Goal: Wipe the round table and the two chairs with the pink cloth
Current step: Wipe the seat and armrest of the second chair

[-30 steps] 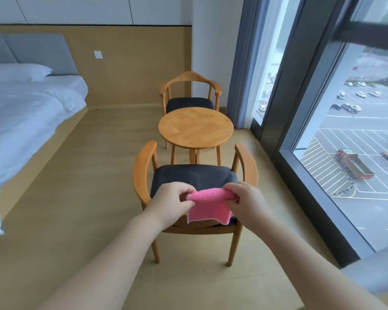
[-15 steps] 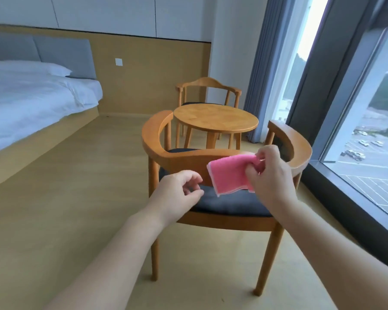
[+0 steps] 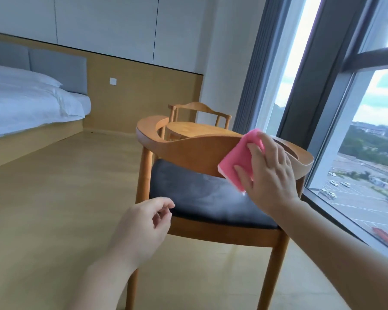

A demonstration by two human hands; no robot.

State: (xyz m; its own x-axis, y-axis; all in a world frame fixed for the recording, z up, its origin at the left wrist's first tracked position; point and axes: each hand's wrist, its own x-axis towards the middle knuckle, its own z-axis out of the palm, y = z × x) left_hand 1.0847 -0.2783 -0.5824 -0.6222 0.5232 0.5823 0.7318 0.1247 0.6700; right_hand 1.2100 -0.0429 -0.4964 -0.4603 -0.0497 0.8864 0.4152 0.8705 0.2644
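Half a second back the pink cloth (image 3: 241,157) was pinched up in the air in front of the near chair (image 3: 202,153); now the right hand (image 3: 270,173) has laid it flat against the outer face of the curved backrest, toward the window-side end of the rail, with its top edge folded over the upper rim. Those fingers are spread and fairly straight, pressing the cloth to the wood rather than clutching it. The left hand (image 3: 143,227), which let go of the cloth a moment earlier, has dropped lower and hangs near the bed-side front corner of the dark seat cushion, fingers loosely curled around nothing and touching nothing that I can see.

So the wiping looks to have only just begun, and with the chair first. The round table (image 3: 202,130) sits beyond the backrest, partly hidden by it, and the far chair (image 3: 199,111) stands behind that; neither has been reached. My guess is the cloth will be run along the rail toward the bed-side armrest.
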